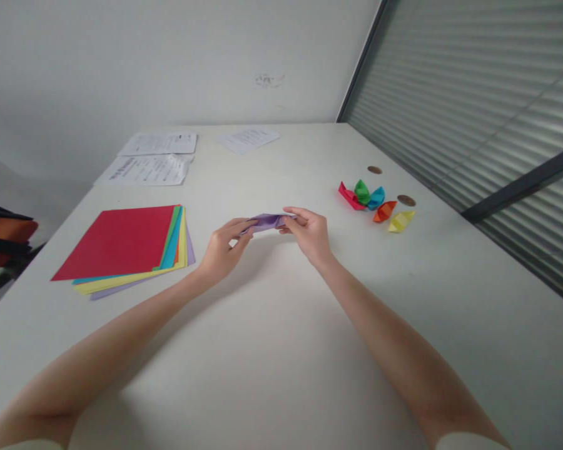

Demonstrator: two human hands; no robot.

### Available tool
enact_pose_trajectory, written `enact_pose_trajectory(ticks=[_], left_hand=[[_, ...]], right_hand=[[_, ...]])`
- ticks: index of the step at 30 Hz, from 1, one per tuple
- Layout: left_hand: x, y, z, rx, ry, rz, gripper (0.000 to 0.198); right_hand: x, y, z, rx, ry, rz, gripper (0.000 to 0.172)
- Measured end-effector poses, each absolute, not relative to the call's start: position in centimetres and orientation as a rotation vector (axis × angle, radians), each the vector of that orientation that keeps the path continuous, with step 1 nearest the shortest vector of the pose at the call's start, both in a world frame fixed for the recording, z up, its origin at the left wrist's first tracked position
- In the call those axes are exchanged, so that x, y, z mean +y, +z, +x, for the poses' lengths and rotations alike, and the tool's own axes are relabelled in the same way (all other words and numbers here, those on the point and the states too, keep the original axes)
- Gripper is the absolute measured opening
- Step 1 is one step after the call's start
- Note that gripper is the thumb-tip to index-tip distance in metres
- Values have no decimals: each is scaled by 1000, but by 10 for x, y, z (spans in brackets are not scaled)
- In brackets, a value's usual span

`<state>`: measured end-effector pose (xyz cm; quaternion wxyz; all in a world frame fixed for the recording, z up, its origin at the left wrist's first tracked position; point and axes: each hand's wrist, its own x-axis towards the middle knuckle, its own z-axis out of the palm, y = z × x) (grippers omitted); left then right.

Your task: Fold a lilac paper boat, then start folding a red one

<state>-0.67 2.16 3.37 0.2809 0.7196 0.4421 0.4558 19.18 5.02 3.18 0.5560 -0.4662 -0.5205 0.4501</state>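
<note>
A folded purple paper boat (266, 221) is stretched between my two hands, a little above the white table. My left hand (225, 247) pinches its left end between thumb and fingers. The other end is gripped by my right hand (309, 231), thumb toward me and fingers behind. The paper's middle shows an opened fold, and both tips are partly hidden by fingers. To the right of my right hand sit small folded paper boats: red (351, 197), green (362, 192), blue (376, 198), orange (385, 212) and yellow (401, 220).
Left of my hands lies a fanned stack of coloured paper sheets (122, 240), red on top. Printed papers (159, 144) and another printed sheet (249, 140) are near the wall. Two round table inserts (406, 200) line the right edge beside window blinds (473, 94).
</note>
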Motion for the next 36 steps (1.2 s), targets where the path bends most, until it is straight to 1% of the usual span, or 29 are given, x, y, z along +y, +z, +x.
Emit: enact_pose_trajectory(ticks=[5,7,10,15,20,23,25,31,33,36], left_hand=[[24,27,-7,1081,1388,1752,29],[25,27,-7,1037,1484,1684,30],[26,28,-9,1038,1560,1671,29],[30,30,-16,1175,1500,1967,19],[36,28,-22,1214,1407,2282,18],[37,26,-21,1233,1353,2248,20],[37,26,-20,1277,1353,2121,20],[34,29,-15,1285,1507,1712,23],[33,31,-13,1239,1536,1635,28],[32,34,-10,1150,1524,1475,45]], right_hand=[[48,31,189,-1134,1096,-1085,40],[48,31,188,-1094,1139,-1053,38],[49,32,190,-1057,1189,-1029,36],[51,34,195,-1050,1216,-1013,36],[54,28,196,-1106,1150,-1025,37],[54,26,195,-1151,1108,-1036,36],[54,26,194,-1161,1099,-1033,35],[50,25,188,-1146,1158,-1037,35],[49,24,186,-1123,1180,-1029,35],[48,23,184,-1096,1193,-1034,33]])
